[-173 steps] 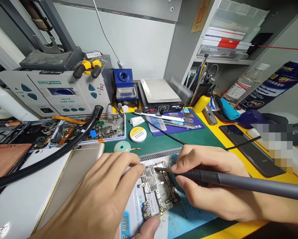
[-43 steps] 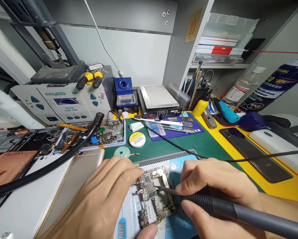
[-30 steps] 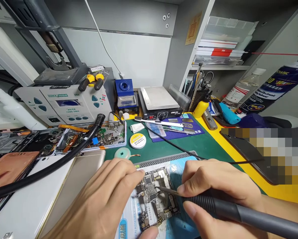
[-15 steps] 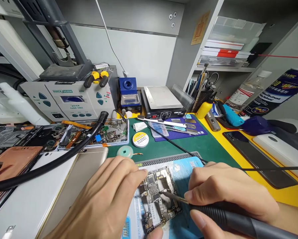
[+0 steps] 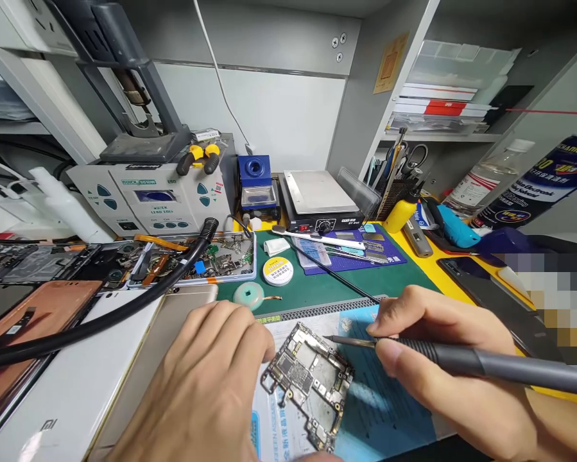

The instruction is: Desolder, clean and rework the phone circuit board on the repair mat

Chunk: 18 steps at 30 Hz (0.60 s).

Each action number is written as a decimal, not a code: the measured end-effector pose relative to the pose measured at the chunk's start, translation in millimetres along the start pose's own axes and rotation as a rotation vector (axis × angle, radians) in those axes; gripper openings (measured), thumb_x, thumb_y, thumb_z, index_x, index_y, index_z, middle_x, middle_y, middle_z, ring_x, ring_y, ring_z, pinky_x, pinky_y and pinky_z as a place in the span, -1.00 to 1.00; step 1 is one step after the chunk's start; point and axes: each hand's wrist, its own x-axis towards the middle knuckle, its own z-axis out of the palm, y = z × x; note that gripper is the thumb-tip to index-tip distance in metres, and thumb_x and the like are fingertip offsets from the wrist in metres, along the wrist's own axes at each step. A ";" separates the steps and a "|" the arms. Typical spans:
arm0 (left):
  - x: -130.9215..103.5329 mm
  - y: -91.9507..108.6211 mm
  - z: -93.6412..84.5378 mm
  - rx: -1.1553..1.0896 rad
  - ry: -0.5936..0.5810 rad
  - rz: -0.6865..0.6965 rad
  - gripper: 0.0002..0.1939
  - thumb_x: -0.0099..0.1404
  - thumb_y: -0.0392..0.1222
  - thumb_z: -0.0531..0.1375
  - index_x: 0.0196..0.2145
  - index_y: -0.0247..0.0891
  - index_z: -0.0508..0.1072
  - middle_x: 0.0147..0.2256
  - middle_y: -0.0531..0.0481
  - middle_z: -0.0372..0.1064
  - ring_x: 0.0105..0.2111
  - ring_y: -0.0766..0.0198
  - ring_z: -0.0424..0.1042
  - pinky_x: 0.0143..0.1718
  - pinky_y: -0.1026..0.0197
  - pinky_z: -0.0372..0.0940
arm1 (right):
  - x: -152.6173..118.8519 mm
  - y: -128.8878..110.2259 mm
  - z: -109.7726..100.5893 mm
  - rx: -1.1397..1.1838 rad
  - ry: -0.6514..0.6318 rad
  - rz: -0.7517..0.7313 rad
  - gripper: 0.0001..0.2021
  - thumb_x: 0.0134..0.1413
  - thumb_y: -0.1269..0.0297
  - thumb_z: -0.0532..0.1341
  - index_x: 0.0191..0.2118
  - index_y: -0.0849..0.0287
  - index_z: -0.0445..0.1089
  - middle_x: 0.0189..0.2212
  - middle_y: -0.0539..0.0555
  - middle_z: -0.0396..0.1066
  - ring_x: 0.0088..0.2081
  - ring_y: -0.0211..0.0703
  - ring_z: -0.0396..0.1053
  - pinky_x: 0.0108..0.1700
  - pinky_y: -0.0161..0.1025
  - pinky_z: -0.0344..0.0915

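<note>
A phone circuit board (image 5: 300, 375) lies at an angle on a blue and white printed sheet (image 5: 370, 391). My left hand (image 5: 206, 385) is curled along the board's left side, with a fingertip at its upper left edge and the thumb partly showing at the bottom. Between the thumb and fingers of my right hand (image 5: 475, 410) is a black-handled soldering iron (image 5: 461, 360). Its thin metal tip points left, over the board's upper right edge. Whether the tip touches the board I cannot tell.
Behind the sheet are a round tin (image 5: 277, 271), a mint disc (image 5: 248, 296) and a toothbrush (image 5: 321, 239). A thick black hose (image 5: 124, 314) crosses phones at left. Further back stand a rework station (image 5: 148, 199) and a hot plate (image 5: 319, 196). A phone (image 5: 481, 289) lies at right.
The circuit board has turned on the sheet. My right hand has raised the soldering iron from the board's middle towards its upper right edge. The view has shifted slightly.
</note>
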 end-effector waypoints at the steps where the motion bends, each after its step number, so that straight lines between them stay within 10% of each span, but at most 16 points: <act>1: 0.4 0.9 -1.8 0.003 -0.005 -0.011 -0.33 0.37 0.58 0.24 -0.23 -0.11 0.26 -0.31 0.01 0.28 -0.33 0.07 0.29 -0.22 -0.05 0.26 | -0.2 -1.4 0.7 0.020 0.003 0.020 -0.84 0.23 0.38 0.39 -0.37 0.03 0.49 -0.61 -0.10 0.38 -0.62 -0.30 0.23 -0.57 -0.36 0.18; 4: 3.5 3.2 -10.5 -0.032 -0.021 -0.053 -0.39 0.41 0.49 0.28 -0.19 -0.14 0.30 -0.25 -0.04 0.37 -0.25 0.01 0.39 -0.15 -0.09 0.34 | -1.6 -8.5 3.3 0.067 0.016 0.129 -0.81 0.19 0.32 0.43 -0.42 0.04 0.47 -0.61 -0.09 0.36 -0.62 -0.30 0.23 -0.57 -0.35 0.20; 10: 4.6 -6.7 -22.7 -0.144 -0.190 0.076 -0.08 0.35 0.02 0.44 0.53 -0.14 0.20 0.41 -0.14 0.43 0.46 -0.13 0.38 0.55 -0.16 0.28 | -2.8 -18.0 6.9 0.123 0.056 0.229 -0.77 0.12 0.24 0.45 -0.47 0.06 0.43 -0.56 -0.07 0.35 -0.58 -0.29 0.18 -0.54 -0.31 0.20; 18: 4.8 -4.5 -16.0 -0.114 -0.046 0.056 -0.30 0.41 0.00 0.40 0.40 -0.20 0.35 0.18 -0.17 0.57 0.24 -0.04 0.54 0.42 -0.09 0.45 | -2.7 -18.4 6.3 0.109 0.060 0.236 -0.75 0.11 0.19 0.47 -0.48 0.07 0.44 -0.59 -0.09 0.32 -0.59 -0.31 0.18 -0.55 -0.36 0.23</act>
